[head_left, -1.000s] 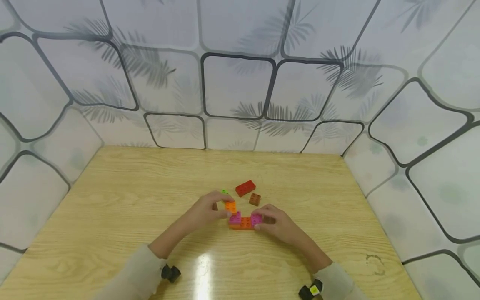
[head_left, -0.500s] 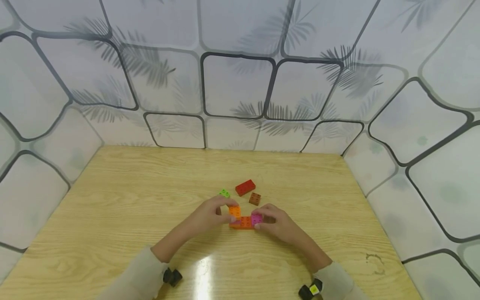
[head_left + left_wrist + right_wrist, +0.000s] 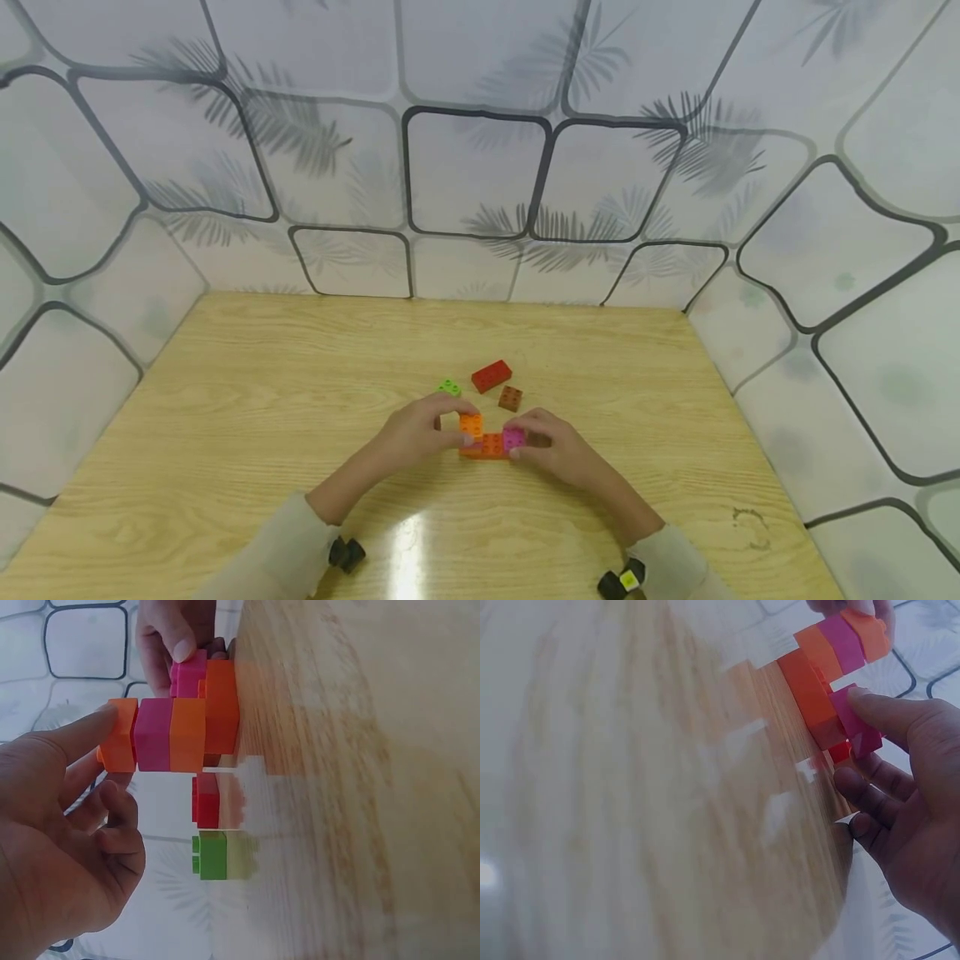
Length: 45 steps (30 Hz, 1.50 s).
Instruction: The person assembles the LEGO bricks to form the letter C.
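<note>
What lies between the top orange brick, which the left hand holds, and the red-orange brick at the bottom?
A pink brick and, under it, a second orange brick lie between them; both wrist views show this.

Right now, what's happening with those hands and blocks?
Left hand pinches top orange block. Right hand grips pink block on red-orange base. Green block, red block, brown block beyond, not in the way.

A wooden table is reflecting light; leaf-patterned walls are bordering it; a dark marking is showing at right.
</note>
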Each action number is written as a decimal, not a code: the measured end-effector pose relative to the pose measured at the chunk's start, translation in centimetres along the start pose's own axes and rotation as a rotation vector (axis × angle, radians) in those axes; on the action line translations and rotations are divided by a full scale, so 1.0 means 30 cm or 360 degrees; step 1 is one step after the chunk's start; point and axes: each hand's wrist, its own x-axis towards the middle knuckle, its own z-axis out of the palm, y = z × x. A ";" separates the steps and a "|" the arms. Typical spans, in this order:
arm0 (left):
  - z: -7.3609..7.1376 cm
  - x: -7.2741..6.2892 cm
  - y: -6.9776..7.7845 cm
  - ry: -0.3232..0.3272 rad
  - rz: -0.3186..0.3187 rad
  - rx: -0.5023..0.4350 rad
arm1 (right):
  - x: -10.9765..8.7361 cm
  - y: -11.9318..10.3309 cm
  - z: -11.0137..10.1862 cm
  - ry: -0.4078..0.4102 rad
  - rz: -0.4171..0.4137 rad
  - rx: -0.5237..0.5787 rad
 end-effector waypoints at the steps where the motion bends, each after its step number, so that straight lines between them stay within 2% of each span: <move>1: 0.000 0.000 0.002 0.0009 0.0002 0.0009 | 0.001 -0.001 0.000 0.0000 0.0005 0.0002; 8: 0.005 0.006 -0.002 0.0054 0.0008 0.0057 | 0.007 0.007 0.001 0.0007 0.0017 0.0001; 16: 0.002 0.006 0.001 0.0005 -0.0006 0.0101 | 0.000 -0.002 -0.004 -0.0025 0.0020 -0.0017; 22: 0.010 0.007 -0.003 0.0011 -0.0004 0.0127 | -0.002 0.007 -0.003 -0.0024 0.0012 0.0012; 29: 0.015 -0.010 -0.026 -0.0056 -0.0009 -0.0095 | 0.002 0.004 0.003 -0.0025 0.0045 0.0025; 33: -0.006 -0.006 -0.039 -0.0087 0.0023 -0.0155 | 0.005 0.003 0.004 -0.0022 0.0066 0.0028; 39: -0.052 0.014 -0.068 -0.0017 -0.0021 -0.0171 | 0.002 0.001 -0.001 -0.0026 0.0051 0.0019; 45: -0.084 0.043 -0.119 0.0057 -0.0078 -0.0196 | 0.000 0.002 -0.002 -0.0033 0.0049 0.0031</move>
